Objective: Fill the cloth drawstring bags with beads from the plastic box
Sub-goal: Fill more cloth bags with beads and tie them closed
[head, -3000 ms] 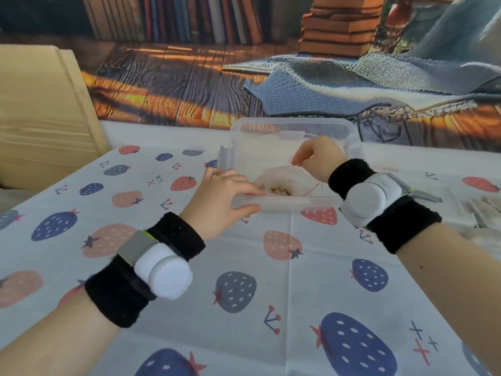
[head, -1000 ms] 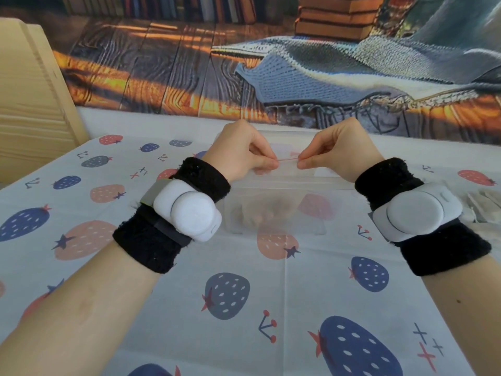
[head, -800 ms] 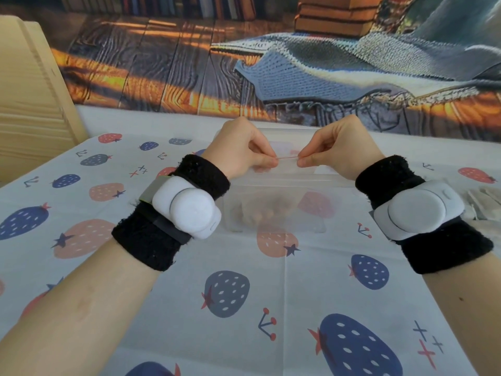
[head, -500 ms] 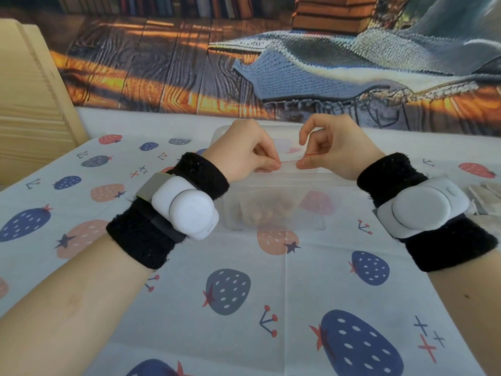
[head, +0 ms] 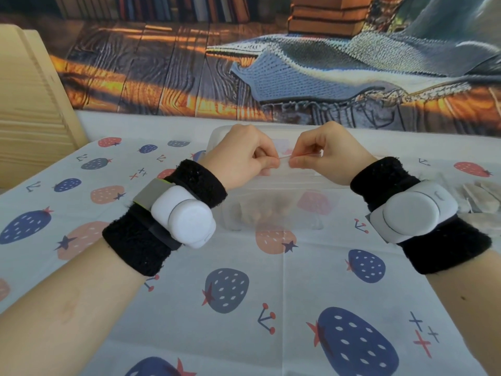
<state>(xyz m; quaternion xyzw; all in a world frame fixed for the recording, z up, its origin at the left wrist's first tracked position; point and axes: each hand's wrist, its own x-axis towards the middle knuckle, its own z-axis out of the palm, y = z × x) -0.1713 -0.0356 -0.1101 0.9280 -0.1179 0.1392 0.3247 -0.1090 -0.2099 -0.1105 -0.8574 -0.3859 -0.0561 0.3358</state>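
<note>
Two hands are working up over the clear rectangular plastic box [head: 273,210] right now, and both are pinching the same thin red drawstring cord [head: 284,157]. Left hand [head: 241,160] is curling its fingers in with thumb and forefinger nipping one end, right hand [head: 329,156] is doing the same on the other end, so the cord is stretching in the short gap between the two sets of fingertips. Honestly can't tell where the cloth bag itself is sitting, it's probably tucked behind or under the left fingers, but nothing of it is really showing. Small tan wooden-looking beads [head: 260,213] are lying in the bottom of the box, below and a bit nearer than the fingers, looking blurry through the plastic wall. More flat beige cloth drawstring bags [head: 479,195] are lying off beyond the right wrist, well away from the fingertips. My guess is this is the cinching step, pulling the string tight on a bag that's already got beads in it. Next move would be easing the cord evenly so it closes the mouth without snapping or spilling, then setting that bag aside and reaching for one from the pile.
</note>
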